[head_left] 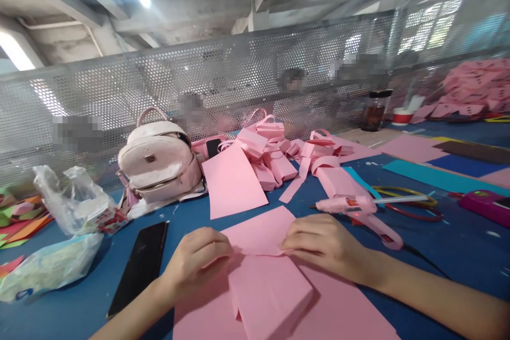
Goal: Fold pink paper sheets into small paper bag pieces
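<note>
My left hand and my right hand hold the two sides of a pink folded paper piece, fingers closed round its edges near the crease. Its upper part lies between my hands, and a flat box-like part extends toward me. Beneath it are larger pink sheets. Just beyond my right hand lies a pink glue gun, which I am not touching. A black phone is left of my left hand.
Behind stand a pale backpack and a heap of pink paper pieces. Plastic bags are at left. Coloured sheets, cable loops, a purple device and a dark jar are at right. A perforated metal screen crosses behind.
</note>
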Demonstrator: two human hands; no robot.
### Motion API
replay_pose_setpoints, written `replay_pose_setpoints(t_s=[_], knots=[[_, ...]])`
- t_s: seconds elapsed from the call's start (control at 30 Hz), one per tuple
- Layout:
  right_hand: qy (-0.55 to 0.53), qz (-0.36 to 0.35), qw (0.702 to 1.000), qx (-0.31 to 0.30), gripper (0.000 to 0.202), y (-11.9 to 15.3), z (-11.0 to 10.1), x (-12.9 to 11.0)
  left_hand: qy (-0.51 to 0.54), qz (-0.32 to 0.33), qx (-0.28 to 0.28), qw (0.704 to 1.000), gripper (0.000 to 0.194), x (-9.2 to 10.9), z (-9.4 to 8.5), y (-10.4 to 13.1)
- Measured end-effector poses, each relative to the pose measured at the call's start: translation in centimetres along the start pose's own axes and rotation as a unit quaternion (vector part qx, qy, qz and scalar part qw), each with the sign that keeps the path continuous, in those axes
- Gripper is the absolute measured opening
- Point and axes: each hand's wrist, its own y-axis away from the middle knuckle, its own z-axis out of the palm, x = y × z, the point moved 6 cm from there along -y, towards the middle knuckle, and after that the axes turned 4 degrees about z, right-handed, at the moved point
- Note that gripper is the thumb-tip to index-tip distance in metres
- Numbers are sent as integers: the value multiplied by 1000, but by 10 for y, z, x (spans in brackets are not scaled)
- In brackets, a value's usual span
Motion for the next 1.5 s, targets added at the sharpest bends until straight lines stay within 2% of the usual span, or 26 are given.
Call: replay_pose_setpoints(t_s=[0.13,0.2,0.27,0.33,0.43,0.53,0.57,0.67,0.73,0.8,0.9,1.03,1.13,1.27,1.4,1.5], knots=[[21,-3,1000,-8,20,1,3,0,94,-92,-97,987,35,5,9,-6],[0,11,1000,3,23,0,2,0,73,-95,-128,984,38,11,14,-6],[-55,29,998,16,27,-2,0,0,20,-93,-132,987,42,14,17,-5],[-128,51,990,25,30,-4,-2,0,0,-125,-122,985,45,10,18,-2],[-204,90,974,34,27,-6,-5,1,53,-201,-111,972,40,3,18,2],[-231,110,966,32,21,-6,-6,1,121,-210,-115,963,37,7,13,-1],[-238,116,964,30,20,-6,-6,1,135,-195,-134,962,46,12,13,-3],[-259,142,955,16,17,-6,-4,4,143,-149,-219,954,89,27,19,-5],[-279,166,946,2,16,-5,0,8,129,-139,-246,951,102,34,26,-4],[-307,183,934,-6,21,-3,4,12,122,-148,-234,953,92,34,30,-4],[-340,209,917,0,23,-1,8,18,149,-166,-168,960,69,28,32,-4],[-360,268,893,42,22,-1,5,26,157,-256,-56,952,47,-2,26,6],[-354,309,880,72,23,-6,-2,28,162,-308,-2,938,47,-20,24,15],[-348,334,871,92,26,-18,-11,24,158,-301,19,940,52,-27,23,14],[-377,297,874,77,21,-39,-12,12,125,-279,49,951,52,-26,13,9],[-395,272,876,57,18,-51,-10,6,97,-265,77,956,41,-25,2,8]])
